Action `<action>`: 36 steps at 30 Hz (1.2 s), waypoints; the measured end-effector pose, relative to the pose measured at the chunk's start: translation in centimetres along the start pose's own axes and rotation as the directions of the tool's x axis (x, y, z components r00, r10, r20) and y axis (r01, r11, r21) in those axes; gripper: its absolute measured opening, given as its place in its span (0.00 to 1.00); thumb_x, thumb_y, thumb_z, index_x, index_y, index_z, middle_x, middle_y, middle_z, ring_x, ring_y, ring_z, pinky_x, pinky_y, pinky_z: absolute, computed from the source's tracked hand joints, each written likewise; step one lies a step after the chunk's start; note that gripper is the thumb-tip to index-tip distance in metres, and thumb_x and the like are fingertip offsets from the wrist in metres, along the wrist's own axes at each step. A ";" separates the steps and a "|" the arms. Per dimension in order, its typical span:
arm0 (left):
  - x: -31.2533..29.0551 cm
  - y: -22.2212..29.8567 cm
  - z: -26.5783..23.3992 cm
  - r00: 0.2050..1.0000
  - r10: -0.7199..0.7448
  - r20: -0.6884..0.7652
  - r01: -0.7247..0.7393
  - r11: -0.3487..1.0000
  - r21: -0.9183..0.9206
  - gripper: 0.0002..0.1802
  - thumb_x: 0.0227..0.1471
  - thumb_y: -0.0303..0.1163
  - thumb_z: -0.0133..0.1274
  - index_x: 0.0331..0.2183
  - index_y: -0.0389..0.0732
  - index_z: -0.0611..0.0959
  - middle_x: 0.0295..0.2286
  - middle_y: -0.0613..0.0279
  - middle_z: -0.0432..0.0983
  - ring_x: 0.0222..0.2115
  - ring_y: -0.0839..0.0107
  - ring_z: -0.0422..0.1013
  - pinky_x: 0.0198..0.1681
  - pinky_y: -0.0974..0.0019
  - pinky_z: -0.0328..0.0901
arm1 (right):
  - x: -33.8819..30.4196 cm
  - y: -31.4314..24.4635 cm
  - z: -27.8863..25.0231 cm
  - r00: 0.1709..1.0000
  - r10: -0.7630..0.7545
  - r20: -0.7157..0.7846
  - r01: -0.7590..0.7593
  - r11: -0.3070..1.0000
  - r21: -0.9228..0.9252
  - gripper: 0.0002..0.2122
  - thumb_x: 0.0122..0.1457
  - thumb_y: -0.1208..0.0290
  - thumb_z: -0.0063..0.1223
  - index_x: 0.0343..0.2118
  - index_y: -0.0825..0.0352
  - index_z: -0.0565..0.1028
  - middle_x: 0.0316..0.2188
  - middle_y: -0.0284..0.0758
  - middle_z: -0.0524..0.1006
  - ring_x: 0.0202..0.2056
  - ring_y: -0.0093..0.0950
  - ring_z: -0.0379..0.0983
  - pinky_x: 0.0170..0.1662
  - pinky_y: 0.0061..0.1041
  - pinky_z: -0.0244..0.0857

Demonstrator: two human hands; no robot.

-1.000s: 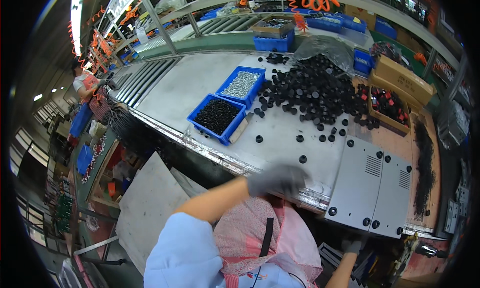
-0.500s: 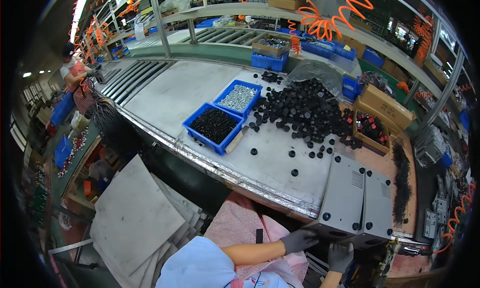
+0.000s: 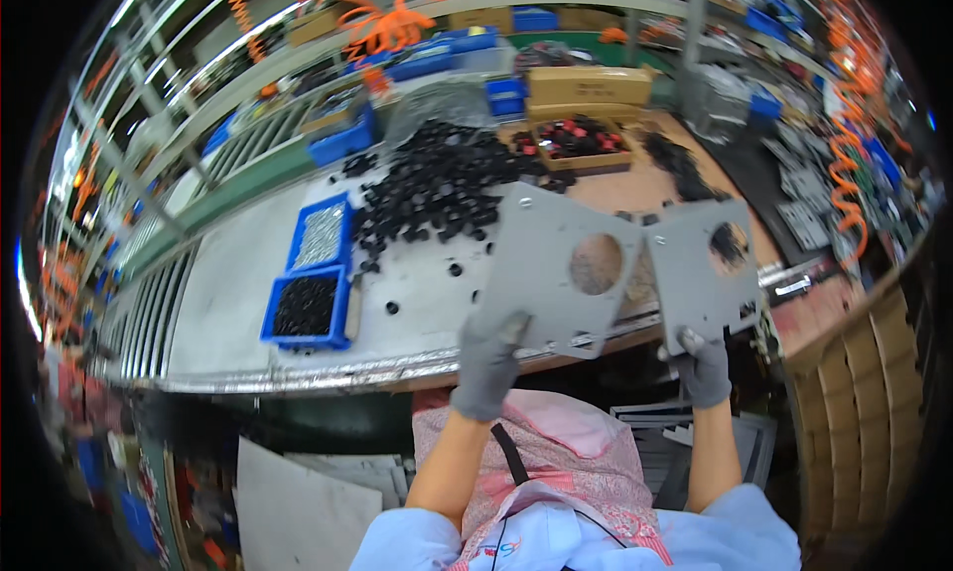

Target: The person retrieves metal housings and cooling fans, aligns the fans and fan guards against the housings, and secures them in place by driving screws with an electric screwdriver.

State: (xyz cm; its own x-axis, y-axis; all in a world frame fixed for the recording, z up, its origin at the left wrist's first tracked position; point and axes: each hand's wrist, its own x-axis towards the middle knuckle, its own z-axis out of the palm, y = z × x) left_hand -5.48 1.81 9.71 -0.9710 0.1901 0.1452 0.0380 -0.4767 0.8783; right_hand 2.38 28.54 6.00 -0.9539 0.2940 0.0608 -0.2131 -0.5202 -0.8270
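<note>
My left hand [image 3: 488,364], in a grey glove, grips the lower left edge of a grey sheet-metal casing [image 3: 541,238] with a big round hole and smaller cut-outs. My right hand [image 3: 701,367], gloved likewise, is closed on the lower edge of a second grey metal casing [image 3: 690,273], which also has a round hole. Both casings are tilted up side by side over the table's front edge, their holed faces towards me. Behind them lies a large heap of black rubber feet [image 3: 437,189]; a few loose ones lie nearer, such as one black foot [image 3: 393,308].
At the left stand a blue bin of black screws [image 3: 349,308] and a blue bin of silver screws [image 3: 347,235]. A cardboard box [image 3: 625,162] of red-and-black parts sits behind. Orange coiled hoses [image 3: 852,144] hang above. Flat grey boards [image 3: 298,492] are stacked below the table.
My view has swung to the right. Both casings, which lay on the table with their black feet up, are now raised and tilted, one in each hand.
</note>
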 end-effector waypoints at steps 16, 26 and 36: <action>3.8 3.2 1.1 0.706 0.353 0.614 -0.612 -0.130 0.780 0.06 0.38 0.34 0.57 0.23 0.46 0.78 0.19 0.64 0.71 0.22 0.64 0.68 0.26 0.62 0.60 | 6.0 -1.4 5.0 0.771 -0.389 0.505 0.438 -0.251 -0.863 0.14 0.45 0.70 0.55 0.37 0.61 0.70 0.29 0.36 0.69 0.35 0.36 0.66 0.38 0.32 0.60; 3.0 2.1 1.3 0.685 0.438 0.582 -0.557 -0.201 0.806 0.07 0.30 0.32 0.59 0.19 0.48 0.76 0.16 0.67 0.71 0.21 0.65 0.68 0.26 0.63 0.59 | 8.0 0.0 4.4 0.739 -0.504 0.448 0.448 -0.129 -0.885 0.10 0.41 0.67 0.59 0.25 0.61 0.69 0.25 0.36 0.69 0.32 0.36 0.67 0.37 0.33 0.60; 7.1 -0.5 1.7 0.671 0.500 0.548 -0.398 -0.381 0.835 0.11 0.39 0.41 0.58 0.20 0.47 0.76 0.18 0.68 0.71 0.21 0.67 0.68 0.25 0.64 0.60 | 12.9 -2.8 1.2 0.903 -0.177 0.391 0.420 0.552 -0.721 0.04 0.49 0.74 0.52 0.29 0.66 0.71 0.27 0.33 0.74 0.31 0.21 0.72 0.38 0.22 0.64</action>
State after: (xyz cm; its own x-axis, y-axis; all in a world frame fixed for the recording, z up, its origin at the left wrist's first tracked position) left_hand -12.01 4.89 11.03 -0.5027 0.3596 0.7861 0.5691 0.8222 -0.0122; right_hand -9.56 32.82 9.78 -0.9065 0.0446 0.4199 -0.3658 0.4141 -0.8335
